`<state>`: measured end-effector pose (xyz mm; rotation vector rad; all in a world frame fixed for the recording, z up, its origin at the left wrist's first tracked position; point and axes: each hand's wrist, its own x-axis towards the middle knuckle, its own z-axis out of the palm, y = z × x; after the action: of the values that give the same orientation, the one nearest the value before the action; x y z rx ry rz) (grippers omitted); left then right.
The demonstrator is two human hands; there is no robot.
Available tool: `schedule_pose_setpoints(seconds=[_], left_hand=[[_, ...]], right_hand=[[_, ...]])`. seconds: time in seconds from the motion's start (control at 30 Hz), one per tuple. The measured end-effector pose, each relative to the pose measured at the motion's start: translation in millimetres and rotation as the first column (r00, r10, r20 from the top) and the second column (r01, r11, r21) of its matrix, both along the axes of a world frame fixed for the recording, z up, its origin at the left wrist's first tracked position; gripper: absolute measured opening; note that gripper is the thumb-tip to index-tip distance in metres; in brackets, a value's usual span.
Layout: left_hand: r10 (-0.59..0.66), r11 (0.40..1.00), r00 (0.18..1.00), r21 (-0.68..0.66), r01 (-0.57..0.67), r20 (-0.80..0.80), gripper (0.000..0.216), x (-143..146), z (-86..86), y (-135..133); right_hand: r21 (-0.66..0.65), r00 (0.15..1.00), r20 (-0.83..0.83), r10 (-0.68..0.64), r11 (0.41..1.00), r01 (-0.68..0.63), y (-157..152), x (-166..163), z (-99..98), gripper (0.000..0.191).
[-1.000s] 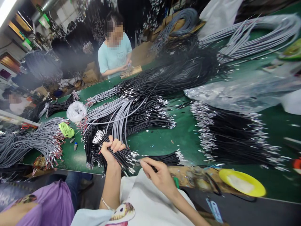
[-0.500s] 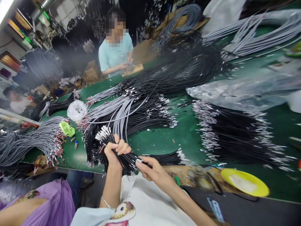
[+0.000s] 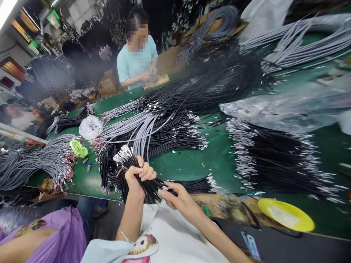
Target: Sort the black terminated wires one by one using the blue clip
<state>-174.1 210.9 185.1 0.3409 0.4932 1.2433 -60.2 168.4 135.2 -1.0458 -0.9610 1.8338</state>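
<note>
My left hand (image 3: 139, 176) is wrapped round a bundle of black cables (image 3: 148, 190) with pale stripped ends, held tilted above the table's near edge. White tips fan out at the bundle's upper left. At the lower right end, my right hand (image 3: 175, 197) pinches cable ends between thumb and fingers; how many is hidden. Just behind my hands lies a heap of black and grey cables (image 3: 142, 128). A smaller bunch of black cables (image 3: 196, 183) rests on the table beyond my right hand.
The green table (image 3: 189, 164) carries a wide stack of black cables (image 3: 279, 157) on the right. A yellow plate (image 3: 286, 214) sits at the near edge. Grey cables (image 3: 41, 157) and a light-green plastic object (image 3: 79, 148) lie left. A co-worker (image 3: 137, 58) works across the table.
The view has shifted slightly. Both hands keep hold of the black cable bundle; my left hand appears slightly further right, with little other visible difference.
</note>
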Motion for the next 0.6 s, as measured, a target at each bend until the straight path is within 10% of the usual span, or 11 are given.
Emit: schedule_pose_setpoints(seconds=[0.6], left_hand=[[0.128, 0.989, 0.992, -0.08, -0.128, 0.003, 0.021, -10, 3.3, 6]], right_hand=[[0.136, 0.989, 0.121, -0.088, 0.988, 0.071, 3, -11, 9.8, 0.029]])
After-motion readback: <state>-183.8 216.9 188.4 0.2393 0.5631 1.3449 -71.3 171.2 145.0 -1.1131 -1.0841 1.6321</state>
